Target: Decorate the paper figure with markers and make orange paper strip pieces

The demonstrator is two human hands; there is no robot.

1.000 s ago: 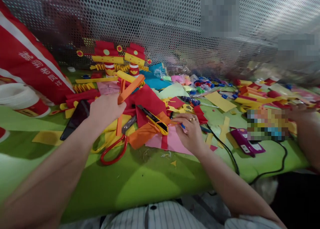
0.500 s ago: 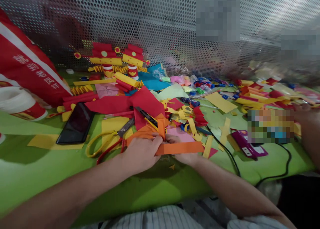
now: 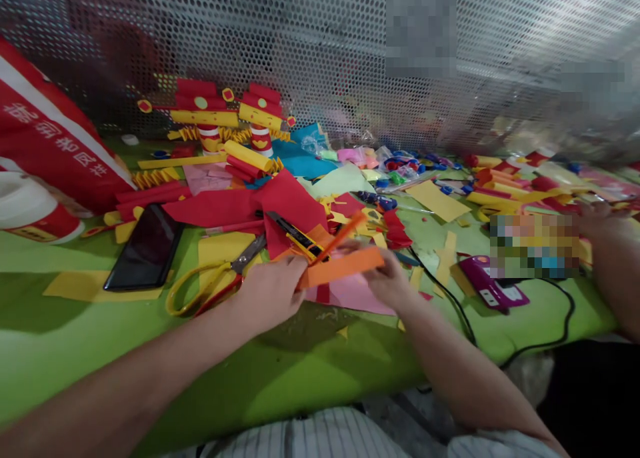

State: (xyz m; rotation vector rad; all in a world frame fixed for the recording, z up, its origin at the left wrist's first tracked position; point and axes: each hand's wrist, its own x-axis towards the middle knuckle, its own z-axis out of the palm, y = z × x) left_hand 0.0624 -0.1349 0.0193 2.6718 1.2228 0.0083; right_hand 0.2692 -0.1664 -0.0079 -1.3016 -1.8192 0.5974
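Note:
Two orange paper strips (image 3: 345, 266) meet at an angle in front of me. Where they join, the fingers of my left hand (image 3: 273, 295) are pinched on them. My right hand (image 3: 390, 281) is closed around the far end of the lower strip, and part of its fingers is hidden behind the paper. The other strip slants up and to the right. Just left of my left hand lie scissors (image 3: 200, 281) with yellow and red handles. A black and yellow utility knife (image 3: 295, 235) rests on red paper (image 3: 287, 201) beyond the hands. Pink paper (image 3: 355, 295) lies under the strips.
A black phone (image 3: 145, 248) and a paper cup (image 3: 37, 208) stand to the left, near a red bag (image 3: 45, 131). Two paper figures (image 3: 205, 115) are at the back. A purple device (image 3: 493, 285) with a black cable lies right, near another person's hand (image 3: 607, 221).
My right hand has moved rightward from beside the left one and now holds the end of a strip. The strip that stood upright now leans right. The view has shifted slightly.

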